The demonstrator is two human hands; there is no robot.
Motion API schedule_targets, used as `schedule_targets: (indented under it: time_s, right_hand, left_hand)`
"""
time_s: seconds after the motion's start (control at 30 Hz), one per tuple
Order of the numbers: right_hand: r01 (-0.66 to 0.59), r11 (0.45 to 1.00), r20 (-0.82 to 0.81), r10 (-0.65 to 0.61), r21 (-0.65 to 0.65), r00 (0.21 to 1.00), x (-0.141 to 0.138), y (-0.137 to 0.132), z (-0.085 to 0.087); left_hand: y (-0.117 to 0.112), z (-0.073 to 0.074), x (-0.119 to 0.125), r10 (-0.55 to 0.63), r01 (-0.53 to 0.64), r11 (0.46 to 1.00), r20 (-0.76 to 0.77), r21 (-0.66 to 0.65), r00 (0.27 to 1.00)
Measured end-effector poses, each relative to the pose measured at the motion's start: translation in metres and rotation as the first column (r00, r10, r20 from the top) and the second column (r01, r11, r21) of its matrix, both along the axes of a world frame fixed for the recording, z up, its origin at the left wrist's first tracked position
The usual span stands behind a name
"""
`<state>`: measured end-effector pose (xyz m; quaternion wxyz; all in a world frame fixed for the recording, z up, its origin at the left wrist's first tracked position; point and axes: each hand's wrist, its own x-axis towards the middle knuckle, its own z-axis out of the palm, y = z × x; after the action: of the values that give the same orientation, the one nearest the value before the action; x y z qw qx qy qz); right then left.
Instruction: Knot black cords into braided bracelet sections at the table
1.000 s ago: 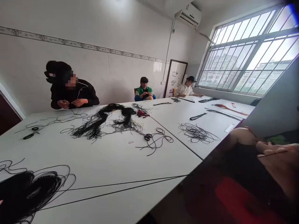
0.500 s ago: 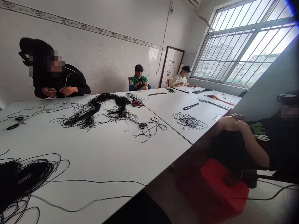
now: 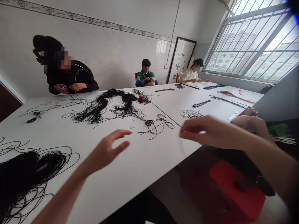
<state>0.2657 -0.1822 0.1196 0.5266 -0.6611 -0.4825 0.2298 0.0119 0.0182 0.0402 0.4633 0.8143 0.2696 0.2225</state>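
My left hand [image 3: 104, 154] is raised over the white table [image 3: 130, 174], thumb and fingers apart, with nothing between them. To the right, beyond the near table edge, my right hand [image 3: 207, 133] is blurred by motion, its fingertips pinched together. A faint, smeared strand, seemingly a thin cord [image 3: 182, 147], hangs from that pinch. At the left lies a large coiled bundle of black cord [image 3: 21, 177], with loose loops around it. Ahead of my hands are black-handled scissors [image 3: 148, 123] and a few loose black cords [image 3: 161, 126].
A tangled heap of black cord [image 3: 93, 110] lies mid-table near red-handled tools [image 3: 143, 99]. More scissors [image 3: 35, 117] are at the left. Several people sit around the table, one close on my right beside a red stool [image 3: 235, 186]. Further cord bundles [image 3: 202, 103] lie at the far right.
Both my hands have come into view. The loose cord ends that ran across the near table to its edge are gone from there. The view has shifted slightly.
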Motion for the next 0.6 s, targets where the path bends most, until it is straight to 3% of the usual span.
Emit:
schedule_targets:
  time_s: [0.1, 0.2, 0.3, 0.43, 0.5, 0.6]
  right_hand:
    - [-0.299, 0.942, 0.17, 0.323, -0.153, 0.931, -0.011, 0.06, -0.001]
    - [-0.44, 0.884, 0.271, 0.468, -0.159, 0.841, -0.023, 0.106, -0.009]
    - [-0.539, 0.83, 0.32, 0.555, -0.143, 0.768, -0.031, 0.135, -0.01]
    - [-0.65, 0.744, 0.326, 0.66, -0.156, 0.677, -0.043, 0.17, 0.008]
    - [-0.669, 0.728, 0.334, 0.674, -0.15, 0.658, -0.047, 0.188, 0.022]
    - [-0.652, 0.751, 0.348, 0.642, -0.105, 0.683, -0.051, 0.211, 0.045]
  left_hand:
    - [-0.029, 0.005, 0.052, -0.132, 0.17, 0.976, 0.251, -0.134, 0.959]
    - [-0.03, 0.001, 0.072, -0.043, 0.174, 0.955, 0.469, -0.241, 0.882]
    - [-0.018, -0.009, 0.072, 0.088, 0.147, 0.934, 0.607, -0.325, 0.79]
    - [-0.013, -0.019, 0.068, 0.209, 0.151, 0.899, 0.704, -0.412, 0.678]
    - [-0.016, -0.022, 0.067, 0.241, 0.173, 0.873, 0.712, -0.456, 0.659]
    - [-0.019, -0.027, 0.063, 0.282, 0.182, 0.838, 0.694, -0.514, 0.663]
